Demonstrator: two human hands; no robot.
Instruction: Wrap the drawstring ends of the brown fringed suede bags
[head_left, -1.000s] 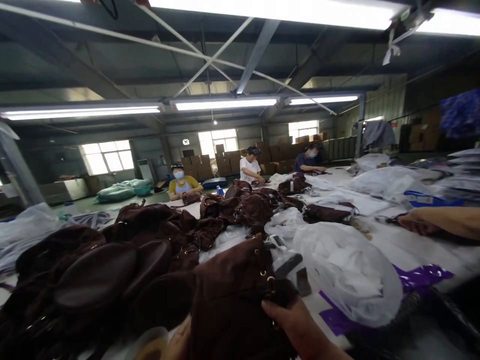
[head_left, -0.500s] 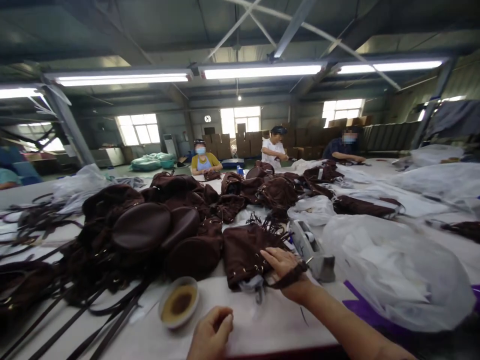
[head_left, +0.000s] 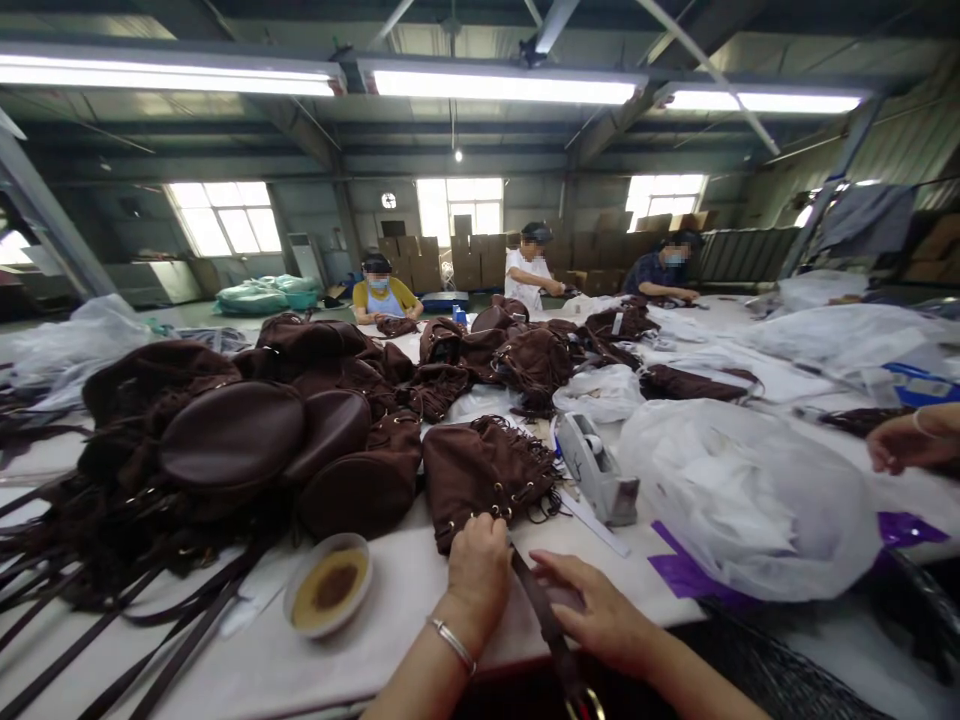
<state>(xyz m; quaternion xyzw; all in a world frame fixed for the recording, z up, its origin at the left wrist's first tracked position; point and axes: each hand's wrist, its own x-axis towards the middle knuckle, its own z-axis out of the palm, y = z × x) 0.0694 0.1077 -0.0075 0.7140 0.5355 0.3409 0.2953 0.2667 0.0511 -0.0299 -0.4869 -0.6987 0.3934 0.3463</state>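
A dark brown fringed handbag (head_left: 480, 465) with gold eyelets lies on the table, its eyeleted edge towards me. My left hand (head_left: 480, 560) is closed at that edge; its fingertips are hidden, but it appears to grip the bag there. From beside that hand a brown strap (head_left: 544, 610) runs down over the table's front edge to a gold ring (head_left: 585, 705). My right hand (head_left: 600, 610) is just right of the strap, thumb and fingers apart, fingertips close to it; whether they touch is unclear.
A bowl of brownish-yellow contents (head_left: 328, 587) stands left of my left hand. Brown bags (head_left: 232, 435) are heaped behind it. A grey tape dispenser (head_left: 600, 470) and a stuffed plastic bag (head_left: 750, 500) lie right. Another person's hand (head_left: 915, 437) reaches in at the right edge; co-workers sit across.
My left hand has moved from beside the bowl up to the bag's edge. My right hand has left the bag's top and come down beside the strap, which now hangs towards me.
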